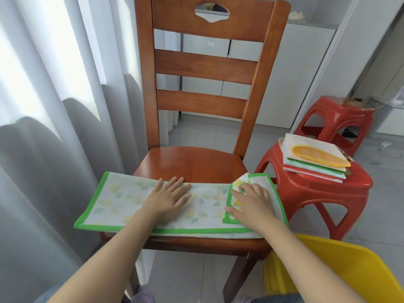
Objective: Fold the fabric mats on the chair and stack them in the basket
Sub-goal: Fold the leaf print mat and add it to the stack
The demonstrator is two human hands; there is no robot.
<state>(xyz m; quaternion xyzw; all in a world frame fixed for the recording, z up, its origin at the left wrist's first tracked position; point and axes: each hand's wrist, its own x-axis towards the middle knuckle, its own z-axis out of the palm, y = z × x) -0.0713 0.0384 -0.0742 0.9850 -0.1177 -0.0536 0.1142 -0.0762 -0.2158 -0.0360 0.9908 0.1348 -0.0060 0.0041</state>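
Progress looks to be somewhere in the middle, judging from how things lie. One green-edged mat [135, 204] is spread across the front of the wooden chair [196, 162], already doubled lengthwise into a long strip, its ends hanging past the seat on both sides. The left hand [168, 197] lies flat on the middle of the strip, fingers [175, 182] straight and spread, pressing it down and holding nothing. The right hand [251, 202] rests on the right end, where a short flap has been turned inward over the strip; its fingers are bent over that flap, and they seem to pin or pinch it, though whether the thumb is under the cloth cannot be told. So this mat is partly folded, and I judge that further folds toward the left fingers are still needed. Beyond the right fingers, on the nearer red stool [317, 193], sits a pile of mats [314, 160] lying flat and squared; whether those are finished or waiting is unclear. The yellow basket [349, 270] is below the right forearm at the frame's bottom; its inside is barely visible, so what it holds cannot be told.
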